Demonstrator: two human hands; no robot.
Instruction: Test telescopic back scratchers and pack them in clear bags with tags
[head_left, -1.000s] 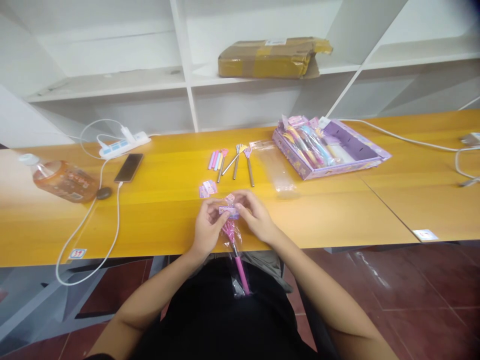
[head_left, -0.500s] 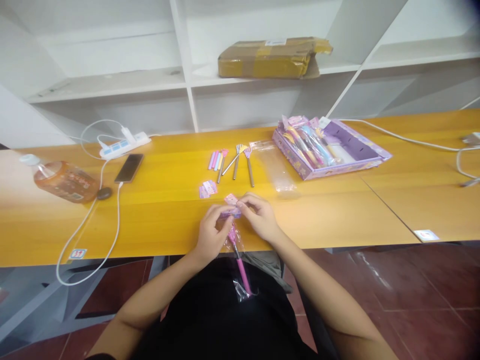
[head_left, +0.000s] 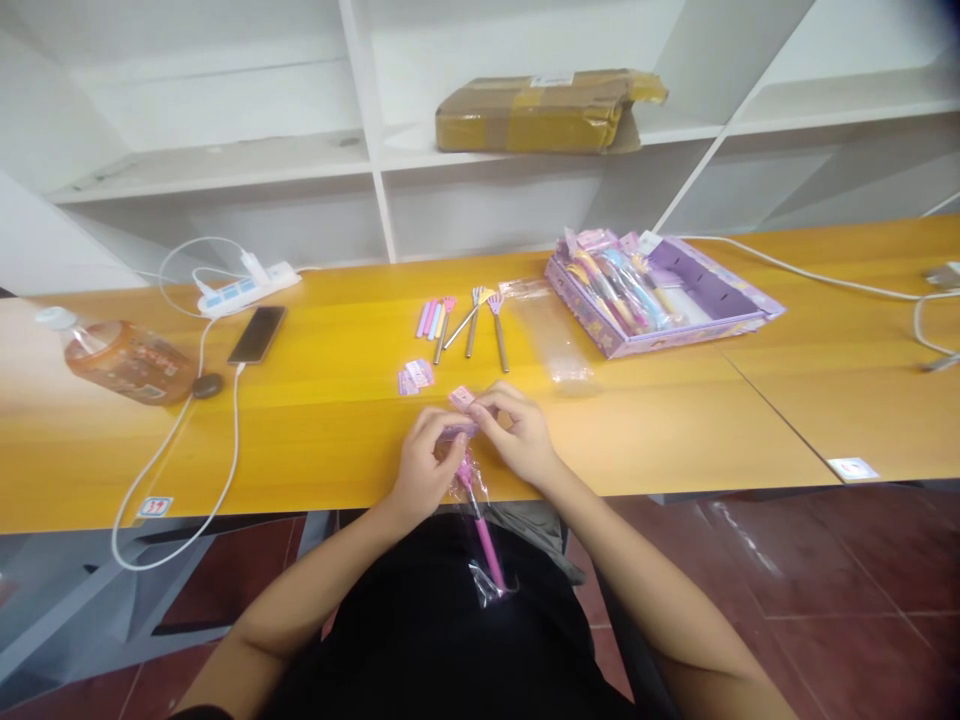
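Nearest you, a pink hand-headed stick point(head_left: 489, 550) in a clear sleeve point(head_left: 482, 590) projects past the front edge of the desk point(head_left: 300, 430), handle toward your black top point(head_left: 450, 650). At the sleeve's head end, above that edge, your left hand point(head_left: 429, 465) grasps a purple card point(head_left: 460, 431) between thumb and fingers. Your right hand point(head_left: 519, 437) pinches the far side, its fingertips at a pink printed flap point(head_left: 461, 398); whether flap and card are one piece cannot be told. The step in hand is judged to be fitting or folding the card over the sleeve's end. The next move appears to call for an even pinch from both hands, keeping the card square to the sleeve. Beyond your hands lies a group of loose cards point(head_left: 415, 377); nearer the back edge are coloured tubes point(head_left: 430, 319), metal rods with hand-shaped heads point(head_left: 501, 335) and flat clear wrappers point(head_left: 555, 340). Toward the desk's back left corner, note a bottle point(head_left: 127, 355), phone point(head_left: 257, 335) and power strip point(head_left: 251, 290). Right of the wrappers, a purple tray point(head_left: 697, 331) holds bagged sticks point(head_left: 622, 290). Farthest, a taped carton point(head_left: 536, 115) rests on a white shelf point(head_left: 255, 165).
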